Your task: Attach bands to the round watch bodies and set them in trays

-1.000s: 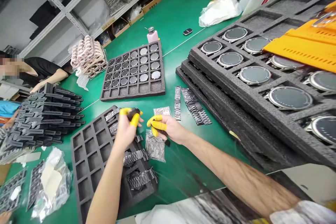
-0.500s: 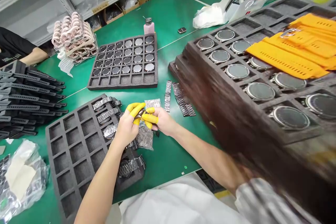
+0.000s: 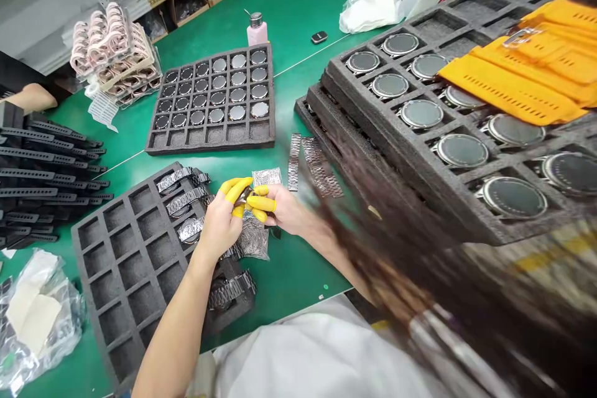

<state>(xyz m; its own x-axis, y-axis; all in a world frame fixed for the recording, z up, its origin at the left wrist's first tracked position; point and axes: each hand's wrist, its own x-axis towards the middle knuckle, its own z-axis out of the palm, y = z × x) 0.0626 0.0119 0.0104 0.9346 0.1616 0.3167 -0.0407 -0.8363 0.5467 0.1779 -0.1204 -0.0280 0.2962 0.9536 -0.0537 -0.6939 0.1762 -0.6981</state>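
Observation:
In the middle of the head view, my left hand (image 3: 220,219) and my right hand (image 3: 282,208) meet, yellow covers on their fingertips. Between the fingers both pinch a small dark shiny watch (image 3: 243,197), mostly hidden. Beneath the hands lie a clear bag of small metal pins (image 3: 254,237) and a second small bag (image 3: 267,178). Just left, a grey foam tray (image 3: 122,270) holds several watches with black metal bands (image 3: 187,201) along its right side. Loose black metal watch bands (image 3: 293,163) rest beyond my right hand.
Another foam tray (image 3: 209,142) with watch faces lies farther back, near a pink bottle (image 3: 257,31). At right, stacked foam trays (image 3: 342,90) carry watch faces and orange straps (image 3: 508,84). Black straps (image 3: 46,174) pile up left, near another person's arm (image 3: 32,98). Blurred dark hair crosses the lower right.
The view has shifted slightly, so the trays sit a little higher and farther left. Dark hair now covers more of my right forearm. Both hands keep their pinch on the watch.

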